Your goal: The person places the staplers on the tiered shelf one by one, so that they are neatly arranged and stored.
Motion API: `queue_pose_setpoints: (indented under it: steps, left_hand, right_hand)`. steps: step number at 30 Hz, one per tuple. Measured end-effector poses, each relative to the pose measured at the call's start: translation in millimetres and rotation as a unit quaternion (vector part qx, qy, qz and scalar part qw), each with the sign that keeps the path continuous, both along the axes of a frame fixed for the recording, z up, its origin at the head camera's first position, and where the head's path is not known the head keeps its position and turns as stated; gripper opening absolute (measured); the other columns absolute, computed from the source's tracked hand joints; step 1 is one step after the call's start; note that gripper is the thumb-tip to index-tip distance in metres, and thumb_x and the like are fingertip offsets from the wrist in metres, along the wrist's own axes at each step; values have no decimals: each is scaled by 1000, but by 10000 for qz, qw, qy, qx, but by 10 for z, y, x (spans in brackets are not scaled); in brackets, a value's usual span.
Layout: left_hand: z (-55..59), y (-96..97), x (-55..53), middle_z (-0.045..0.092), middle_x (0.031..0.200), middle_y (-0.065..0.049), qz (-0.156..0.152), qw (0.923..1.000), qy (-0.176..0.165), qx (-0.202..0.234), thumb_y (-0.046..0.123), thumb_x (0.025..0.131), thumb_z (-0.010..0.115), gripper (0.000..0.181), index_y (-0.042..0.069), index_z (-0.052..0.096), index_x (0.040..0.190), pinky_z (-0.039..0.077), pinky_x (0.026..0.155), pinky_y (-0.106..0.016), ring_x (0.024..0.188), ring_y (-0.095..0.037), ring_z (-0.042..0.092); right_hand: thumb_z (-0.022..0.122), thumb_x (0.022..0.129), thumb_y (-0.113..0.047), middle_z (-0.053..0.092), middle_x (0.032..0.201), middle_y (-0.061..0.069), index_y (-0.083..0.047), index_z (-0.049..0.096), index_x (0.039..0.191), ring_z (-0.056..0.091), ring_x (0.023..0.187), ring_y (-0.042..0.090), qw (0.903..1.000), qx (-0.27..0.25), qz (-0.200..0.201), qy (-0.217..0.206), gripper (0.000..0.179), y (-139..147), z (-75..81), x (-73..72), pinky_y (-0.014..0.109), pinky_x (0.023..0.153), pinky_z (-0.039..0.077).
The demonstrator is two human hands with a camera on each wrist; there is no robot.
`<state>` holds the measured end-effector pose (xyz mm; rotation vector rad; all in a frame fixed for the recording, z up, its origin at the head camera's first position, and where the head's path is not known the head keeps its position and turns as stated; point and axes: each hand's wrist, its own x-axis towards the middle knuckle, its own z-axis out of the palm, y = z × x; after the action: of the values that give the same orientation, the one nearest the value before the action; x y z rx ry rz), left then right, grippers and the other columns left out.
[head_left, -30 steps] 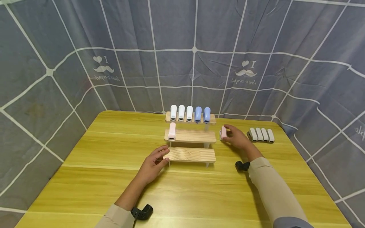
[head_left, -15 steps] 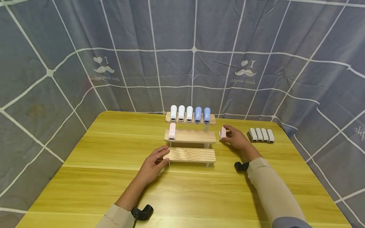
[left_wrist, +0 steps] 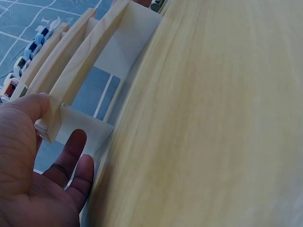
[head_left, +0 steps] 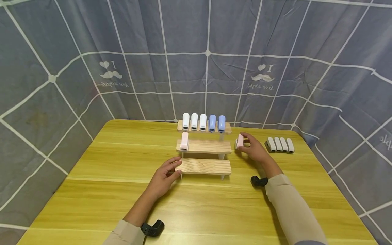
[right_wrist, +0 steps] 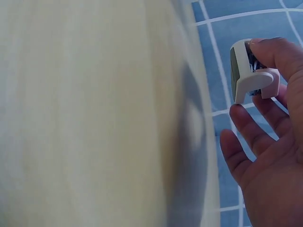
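Observation:
In the head view, a pink stapler [head_left: 240, 141] is pinched between the thumb and fingers of my right hand [head_left: 256, 149], just right of a three-tier wooden stand. The right wrist view has the stapler [right_wrist: 241, 71] held up, its pale base facing the camera. My left hand [head_left: 162, 178] grips the left end of the stand's lowest shelf [head_left: 203, 166]; in the left wrist view the thumb presses that shelf's end [left_wrist: 57, 113] while two fingers extend below. Another pink stapler [head_left: 184, 141] stands at the left of the middle shelf [head_left: 211, 146].
Along the top shelf [head_left: 228, 128] stand three white staplers [head_left: 194, 120] and two blue staplers [head_left: 212, 122]. A row of several whitish-grey staplers [head_left: 278, 144] sits on the wooden table [head_left: 122, 204] at right. Behind hangs a grey gridded curtain [head_left: 190, 75].

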<state>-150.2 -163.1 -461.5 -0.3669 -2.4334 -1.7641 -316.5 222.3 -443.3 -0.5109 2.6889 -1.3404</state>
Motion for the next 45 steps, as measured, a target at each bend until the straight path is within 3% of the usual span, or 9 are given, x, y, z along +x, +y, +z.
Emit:
queue_pose_setpoints:
  steps: [12,25,28,34,37,45]
  left_hand:
    - [-10,-6,-11,50,147,-6,16,9999,8,-125,15,97,67,42,0,60,135,50,91,-30,117,-25,58]
    - [-16,-2,-16,50,146,-5,-21,10000,17,-86,15,97,66,41,0,60,135,50,91,-30,116,-23,58]
    - [-8,0,-8,50,146,-5,-16,10000,9,-48,15,97,66,41,0,60,135,50,90,-29,115,-23,59]
    - [-25,13,-8,49,147,-10,12,9999,121,-4,10,96,66,41,-4,59,135,51,88,-29,114,-26,59]
    - [-29,14,-10,49,147,-10,35,9999,141,-43,10,96,66,41,-4,59,134,51,87,-28,112,-26,60]
    - [2,5,6,50,146,-6,-35,10000,50,28,13,97,66,40,-1,61,134,50,88,-28,115,-24,59]
  right_hand:
    - [70,93,-13,36,148,24,-1,28,155,41,131,42,9983,-573,-6,66,75,-17,200,153,54,96,43]
    - [71,93,-10,39,148,19,-4,32,155,42,130,37,9933,-955,60,642,73,-94,407,432,51,99,39]
    - [70,93,-7,39,148,20,-3,32,155,43,129,37,9922,-938,71,816,72,-137,504,528,52,99,39]
    - [67,91,5,42,139,30,10,32,150,46,122,42,9872,-899,189,1303,69,-278,818,806,61,96,39]
    - [66,90,6,43,139,29,11,31,149,45,122,39,9861,-971,202,1331,69,-300,861,847,57,96,39]
    - [73,87,0,49,135,18,0,39,146,47,121,25,9824,-1200,197,1420,68,-296,751,804,34,95,41]
